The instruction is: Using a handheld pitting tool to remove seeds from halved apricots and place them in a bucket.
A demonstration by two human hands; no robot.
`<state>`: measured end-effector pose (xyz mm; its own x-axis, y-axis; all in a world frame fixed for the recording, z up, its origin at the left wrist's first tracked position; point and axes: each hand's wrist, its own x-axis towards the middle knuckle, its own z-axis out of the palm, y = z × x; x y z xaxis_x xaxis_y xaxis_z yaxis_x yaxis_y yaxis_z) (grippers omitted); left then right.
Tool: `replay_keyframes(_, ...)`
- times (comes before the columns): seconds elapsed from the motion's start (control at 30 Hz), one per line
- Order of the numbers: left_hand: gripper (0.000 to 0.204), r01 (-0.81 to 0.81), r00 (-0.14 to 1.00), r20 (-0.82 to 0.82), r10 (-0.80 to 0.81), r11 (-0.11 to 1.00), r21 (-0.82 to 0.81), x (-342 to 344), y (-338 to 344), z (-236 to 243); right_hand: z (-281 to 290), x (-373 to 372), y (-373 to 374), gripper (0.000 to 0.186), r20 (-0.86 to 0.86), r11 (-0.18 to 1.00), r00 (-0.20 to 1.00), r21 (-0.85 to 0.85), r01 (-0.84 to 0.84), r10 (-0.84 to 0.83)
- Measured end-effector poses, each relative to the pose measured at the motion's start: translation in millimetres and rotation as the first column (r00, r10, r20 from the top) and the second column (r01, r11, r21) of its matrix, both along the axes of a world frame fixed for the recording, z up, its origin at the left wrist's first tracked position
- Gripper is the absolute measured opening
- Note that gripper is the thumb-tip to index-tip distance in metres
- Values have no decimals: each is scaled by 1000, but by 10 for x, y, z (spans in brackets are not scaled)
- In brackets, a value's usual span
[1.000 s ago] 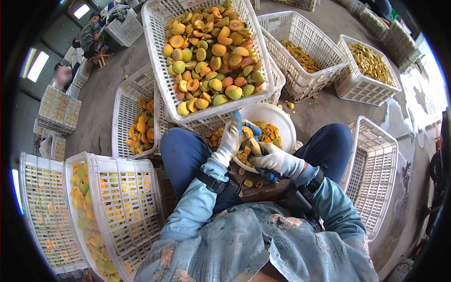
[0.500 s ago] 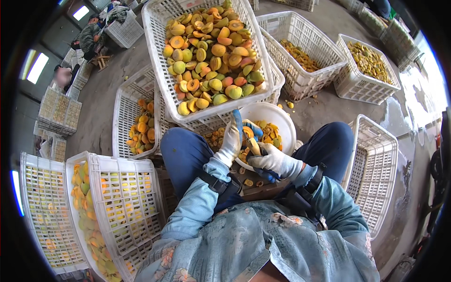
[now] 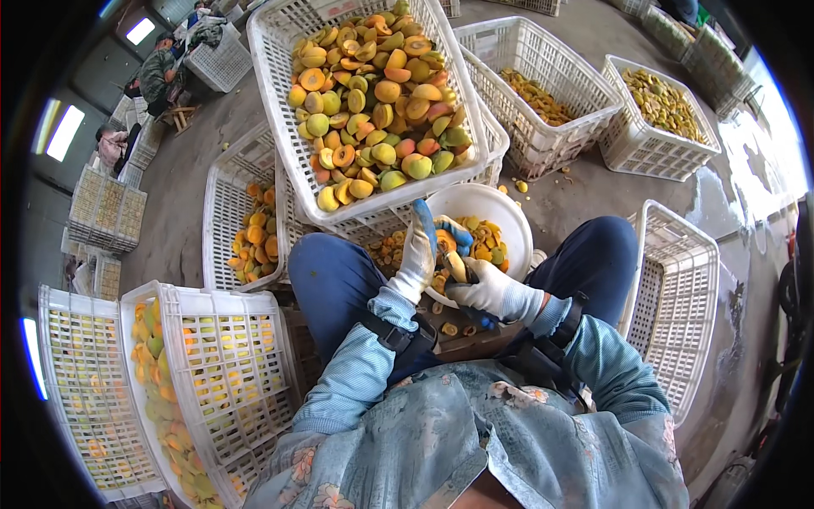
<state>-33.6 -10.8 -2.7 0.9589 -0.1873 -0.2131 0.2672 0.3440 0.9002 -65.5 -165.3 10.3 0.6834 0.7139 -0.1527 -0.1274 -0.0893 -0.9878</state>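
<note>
My left hand point(image 3: 420, 254), in a white glove with blue fingertips, grips an orange fruit half point(image 3: 444, 240) over a white basin point(image 3: 518, 219). My gloved right hand point(image 3: 493, 293) holds a tool with a pale wooden handle point(image 3: 455, 268) against that fruit; the tool's working end is hard to make out. The basin, between my knees, contains orange cut pieces point(image 3: 487, 243). Just beyond, a white crate point(image 3: 267, 93) is heaped with yellow, green and reddish fruit halves point(image 3: 383, 114), tilted toward me.
Crates of fruit stand at left point(image 3: 225, 365), point(image 3: 216, 212) and at back right point(image 3: 534, 42), point(image 3: 644, 153). Another crate point(image 3: 682, 305) sits beside my right knee point(image 3: 615, 254). Co-workers point(image 3: 157, 76) sit among stacked crates at upper left. Scraps point(image 3: 521, 186) lie on the concrete floor.
The whole view has shifted slightly, with the upper crates now a little higher and further left. Both hands keep almost the same hold and position on the fruit and tool.
</note>
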Motion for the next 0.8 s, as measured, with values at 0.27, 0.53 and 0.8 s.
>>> replay_keyframes(0.27, 80, -71, 997, 38, 73, 996, -45, -21, -120, -62, 69, -80, -36, 24, -203, 984, 966, 55, 171, -157)
replay_keyframes(0.53, 71, -141, 984, 108, 143, 990, -27, -35, -177, -175, 288, 17, -123, 16, -442, 994, 891, -15, 108, -103)
replay_keyframes(0.8, 71, 80, 995, 60, -82, 996, 34, 34, 26, -52, 83, 38, -111, 19, -210, 999, 977, 43, -13, 22)
